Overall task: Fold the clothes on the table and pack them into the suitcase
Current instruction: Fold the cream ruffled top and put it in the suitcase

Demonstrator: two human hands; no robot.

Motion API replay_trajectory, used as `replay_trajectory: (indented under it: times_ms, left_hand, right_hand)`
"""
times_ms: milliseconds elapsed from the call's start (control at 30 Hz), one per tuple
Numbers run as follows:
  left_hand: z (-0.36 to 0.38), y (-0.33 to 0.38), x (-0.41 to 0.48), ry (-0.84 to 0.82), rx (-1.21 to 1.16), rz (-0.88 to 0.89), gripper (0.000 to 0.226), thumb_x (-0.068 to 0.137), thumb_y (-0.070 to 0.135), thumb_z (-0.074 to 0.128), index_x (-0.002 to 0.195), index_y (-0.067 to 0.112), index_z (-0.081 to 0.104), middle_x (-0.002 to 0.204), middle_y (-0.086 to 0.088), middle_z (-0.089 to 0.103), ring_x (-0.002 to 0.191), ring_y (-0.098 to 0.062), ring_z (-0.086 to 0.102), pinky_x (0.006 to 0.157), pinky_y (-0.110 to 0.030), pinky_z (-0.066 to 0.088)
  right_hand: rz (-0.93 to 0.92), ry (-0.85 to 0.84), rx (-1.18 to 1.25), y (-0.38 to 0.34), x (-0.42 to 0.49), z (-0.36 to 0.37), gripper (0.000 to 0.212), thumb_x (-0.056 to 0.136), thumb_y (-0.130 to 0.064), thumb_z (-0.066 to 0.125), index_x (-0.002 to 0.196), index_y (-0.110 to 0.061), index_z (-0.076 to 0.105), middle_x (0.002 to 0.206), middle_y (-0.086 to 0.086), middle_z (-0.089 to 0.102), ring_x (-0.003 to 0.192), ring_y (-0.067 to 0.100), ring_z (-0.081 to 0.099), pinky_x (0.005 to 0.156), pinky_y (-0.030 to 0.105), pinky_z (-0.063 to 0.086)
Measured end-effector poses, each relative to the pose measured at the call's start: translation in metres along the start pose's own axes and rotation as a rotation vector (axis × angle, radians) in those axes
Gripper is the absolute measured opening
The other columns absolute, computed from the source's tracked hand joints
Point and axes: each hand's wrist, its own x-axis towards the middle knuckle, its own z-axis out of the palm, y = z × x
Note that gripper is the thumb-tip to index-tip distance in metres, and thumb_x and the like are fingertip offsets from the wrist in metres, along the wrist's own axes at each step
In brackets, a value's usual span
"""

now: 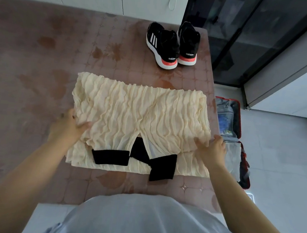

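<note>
Both sides of cream garment (140, 111) gripped: your left hand (70, 124), your right hand (214, 148). Right of right grip, open suitcase (239, 118) holds grey, blue things.

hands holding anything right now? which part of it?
The left hand grips the cream pleated garment by its left side edge, the right hand by its right side edge, thumbs on top.

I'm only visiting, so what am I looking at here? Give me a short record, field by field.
garment: cream, crinkled, partly folded on the table, black cuffs nearest the person
left hand: grips the garment's left edge
right hand: grips its right edge
sneakers: black pair, far side, apart from the garment
suitcase: red, open, on the floor right of the table
</note>
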Motion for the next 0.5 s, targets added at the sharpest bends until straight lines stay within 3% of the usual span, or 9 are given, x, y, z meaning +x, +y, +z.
replay_trajectory:
  times_ms: [67,167,267,333,433,500]
  left_hand:
    - [0.007,0.002,0.001,-0.043,-0.022,-0.034,0.06,0.081,0.035,0.067,0.126,0.004,0.044,0.123,-0.017,0.055,0.107,-0.037,0.054,0.081,-0.042,0.046]
    - [0.007,0.009,0.002,0.001,-0.098,-0.007,0.053,0.082,0.024,0.068,0.125,0.004,0.046,0.125,-0.015,0.056,0.107,-0.035,0.055,0.074,-0.036,0.04]
    - [-0.002,0.012,0.002,0.02,-0.069,-0.017,0.057,0.081,0.022,0.068,0.13,0.009,0.041,0.129,-0.014,0.052,0.111,-0.037,0.052,0.081,-0.04,0.041]
    - [-0.002,0.016,-0.003,0.062,0.085,-0.012,0.069,0.08,0.025,0.068,0.137,0.013,0.032,0.133,-0.018,0.045,0.118,-0.039,0.043,0.093,-0.048,0.039]
    - [0.009,0.05,-0.022,0.151,0.167,0.275,0.07,0.084,0.028,0.062,0.143,0.022,0.024,0.14,-0.011,0.034,0.129,-0.034,0.029,0.101,-0.049,0.036]
    - [0.025,0.082,-0.039,0.025,0.123,0.597,0.062,0.09,0.03,0.054,0.144,0.028,0.024,0.144,0.0,0.034,0.134,-0.024,0.025,0.107,-0.042,0.029]
  right_hand:
    - [0.045,-0.041,0.055,0.001,0.001,0.0,0.084,0.078,-0.046,0.068,0.137,-0.005,0.026,0.136,0.013,0.042,0.126,0.032,0.041,0.102,0.044,0.036]
    - [0.093,-0.133,0.063,-0.004,0.002,0.0,0.075,0.078,-0.042,0.07,0.131,-0.003,0.034,0.12,0.011,0.053,0.108,0.031,0.054,0.078,0.035,0.042]
    - [0.009,-0.158,-0.052,-0.004,0.003,-0.002,0.046,0.083,-0.038,0.065,0.107,-0.002,0.049,0.082,0.001,0.055,0.087,0.027,0.056,0.067,0.03,0.038]
    - [-0.031,-0.158,-0.05,-0.002,0.0,-0.002,0.036,0.085,-0.036,0.061,0.101,-0.007,0.046,0.078,-0.002,0.05,0.088,0.027,0.056,0.068,0.031,0.038]
    - [-0.074,-0.165,-0.028,-0.005,-0.003,0.001,0.048,0.088,-0.038,0.059,0.121,-0.009,0.04,0.092,-0.004,0.047,0.088,0.02,0.05,0.073,0.03,0.036]
    - [-0.066,-0.211,0.005,-0.008,-0.005,0.002,0.053,0.088,-0.035,0.059,0.126,-0.007,0.034,0.095,-0.002,0.047,0.092,0.022,0.05,0.074,0.032,0.037]
